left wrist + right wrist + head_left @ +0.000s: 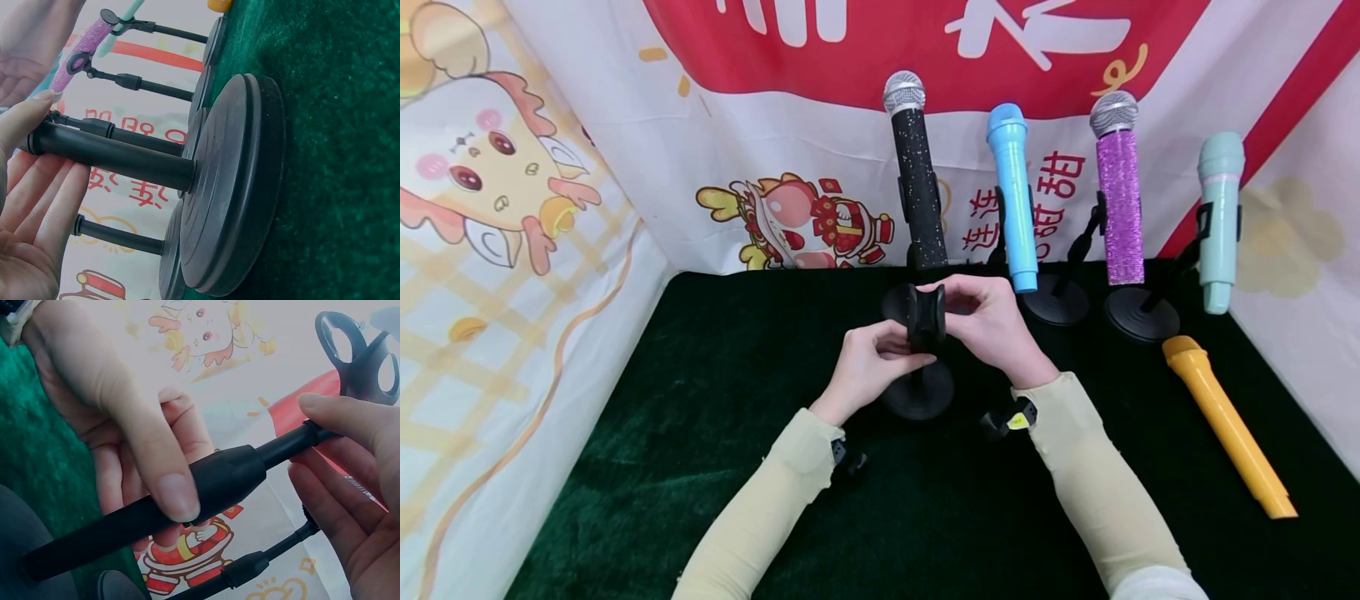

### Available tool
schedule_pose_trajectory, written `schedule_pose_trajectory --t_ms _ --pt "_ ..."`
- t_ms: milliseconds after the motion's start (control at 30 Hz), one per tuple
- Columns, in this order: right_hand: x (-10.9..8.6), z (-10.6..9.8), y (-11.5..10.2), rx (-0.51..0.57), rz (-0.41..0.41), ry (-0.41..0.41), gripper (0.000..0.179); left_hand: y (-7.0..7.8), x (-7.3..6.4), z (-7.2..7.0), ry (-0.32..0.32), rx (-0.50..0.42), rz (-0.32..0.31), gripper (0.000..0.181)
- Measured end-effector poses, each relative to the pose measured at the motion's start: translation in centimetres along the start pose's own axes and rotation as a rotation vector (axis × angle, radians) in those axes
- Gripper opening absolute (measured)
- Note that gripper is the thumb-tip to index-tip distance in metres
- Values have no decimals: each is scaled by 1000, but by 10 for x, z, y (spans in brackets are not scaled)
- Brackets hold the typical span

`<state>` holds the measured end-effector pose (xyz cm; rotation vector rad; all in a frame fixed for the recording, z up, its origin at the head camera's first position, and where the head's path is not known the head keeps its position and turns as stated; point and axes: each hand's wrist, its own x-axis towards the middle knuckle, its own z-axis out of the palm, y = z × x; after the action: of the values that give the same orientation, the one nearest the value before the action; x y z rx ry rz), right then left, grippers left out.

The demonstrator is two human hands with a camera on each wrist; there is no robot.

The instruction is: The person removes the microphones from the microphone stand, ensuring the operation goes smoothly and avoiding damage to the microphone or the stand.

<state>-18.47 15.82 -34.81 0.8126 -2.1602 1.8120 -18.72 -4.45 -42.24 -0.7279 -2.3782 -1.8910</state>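
In the middle of the head view, both hands hold a black desktop microphone stand with a round base (921, 398) and an open two-pronged clip (927, 317). My left hand (867, 367) grips the pole (119, 156), its thumb over the thick collar (228, 478) in the right wrist view. Higher up, my right hand (988, 321) pinches the thin upper rod (289, 447) just below the clip. No microphone sits in this clip. The base rests on the green cloth in the left wrist view.
Behind stand a black speckled microphone (917, 183), a blue one (1015, 200), a purple glittery one (1120, 204) and a mint one (1219, 217), on black stands. A yellow microphone (1232, 429) lies at the right on the green cloth (737, 400). Printed fabric hangs at the back and sides.
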Motion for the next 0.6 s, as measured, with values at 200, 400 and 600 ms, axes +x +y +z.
schedule_pose_trajectory --t_ms 200,400,600 --pt "-2 3 2 15 -7 24 22 -1 0 -1 -7 4 24 20" --pt "-4 4 2 4 -19 35 23 -4 -1 0 -11 8 25 21" --pt "-7 7 -17 7 -43 32 18 -3 0 1 -3 12 21 20"
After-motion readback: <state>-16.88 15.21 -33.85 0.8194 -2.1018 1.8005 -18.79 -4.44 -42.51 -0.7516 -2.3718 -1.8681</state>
